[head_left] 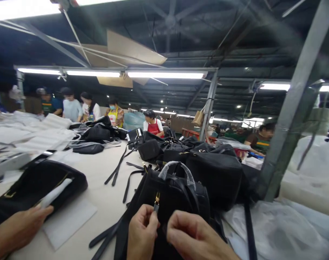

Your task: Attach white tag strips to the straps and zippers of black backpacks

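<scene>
A black backpack (170, 195) stands in front of me, its top handle (178, 169) wrapped in clear plastic. My left hand (143, 229) pinches the dark zipper pull (156, 207), which hangs from a gold zipper slider (157, 199) on the bag. Just right of it, my right hand (193, 233) is closed with curled fingers close to the bag's face. Whether anything small sits in those fingers is hidden. Loose black straps (106, 236) trail from the bag onto the pale table (110, 202).
At the left, a co-worker's hand (23, 225) grips a white strip on another black bag (58, 180). White foam sheets (69, 220) lie near it. More black bags (213, 173) are piled behind mine. A metal post (291, 101) rises at right beside plastic wrap (283, 227). People work farther back.
</scene>
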Demonstrator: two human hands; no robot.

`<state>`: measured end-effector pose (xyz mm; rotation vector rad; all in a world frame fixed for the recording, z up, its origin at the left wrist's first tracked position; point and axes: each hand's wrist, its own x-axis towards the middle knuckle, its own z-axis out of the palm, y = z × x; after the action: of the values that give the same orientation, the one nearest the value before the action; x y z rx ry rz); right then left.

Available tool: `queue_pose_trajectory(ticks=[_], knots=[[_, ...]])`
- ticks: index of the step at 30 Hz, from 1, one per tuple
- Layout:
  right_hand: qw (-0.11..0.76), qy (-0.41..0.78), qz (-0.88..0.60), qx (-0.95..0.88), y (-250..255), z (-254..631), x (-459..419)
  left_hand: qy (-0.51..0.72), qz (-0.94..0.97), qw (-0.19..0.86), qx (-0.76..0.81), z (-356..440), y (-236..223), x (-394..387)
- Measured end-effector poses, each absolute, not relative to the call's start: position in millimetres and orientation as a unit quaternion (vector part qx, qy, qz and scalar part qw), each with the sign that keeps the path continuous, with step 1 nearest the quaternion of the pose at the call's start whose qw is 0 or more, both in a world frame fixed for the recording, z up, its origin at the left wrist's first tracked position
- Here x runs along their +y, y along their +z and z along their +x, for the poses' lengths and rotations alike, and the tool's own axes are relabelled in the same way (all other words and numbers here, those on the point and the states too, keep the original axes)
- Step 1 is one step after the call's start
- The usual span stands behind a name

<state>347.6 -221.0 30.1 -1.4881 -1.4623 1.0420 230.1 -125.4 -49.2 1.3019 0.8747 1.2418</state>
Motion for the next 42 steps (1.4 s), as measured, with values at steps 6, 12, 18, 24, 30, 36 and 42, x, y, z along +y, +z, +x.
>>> queue_pose_trajectory(ticks=[6,12,18,24,30,36,42], knots=[[0.367,0.231,-0.642,-0.632,27,338,-161,0.52,0.561,0.527,0.372,226,-50,-131],[0.343,0.176,-0.676,-0.627,17,343,-155,0.521,0.582,0.503,0.37,224,-55,-130],[0.386,0.186,-0.674,-0.602,14,341,-150,0.595,0.622,0.361,0.358,220,-60,-132],[0.39,0.231,-0.667,-0.592,0,346,-151,0.59,0.618,0.402,0.33,216,-55,-132],[0.43,0.257,-0.653,-0.567,-9,340,-151,0.535,0.461,0.634,0.314,215,-46,-129],[0.506,0.227,-0.644,-0.527,-23,336,-155,0.562,0.485,0.589,0.32,219,-49,-131],[0.485,0.239,-0.631,-0.556,-28,340,-165,0.572,0.523,0.536,0.334,222,-58,-134]])
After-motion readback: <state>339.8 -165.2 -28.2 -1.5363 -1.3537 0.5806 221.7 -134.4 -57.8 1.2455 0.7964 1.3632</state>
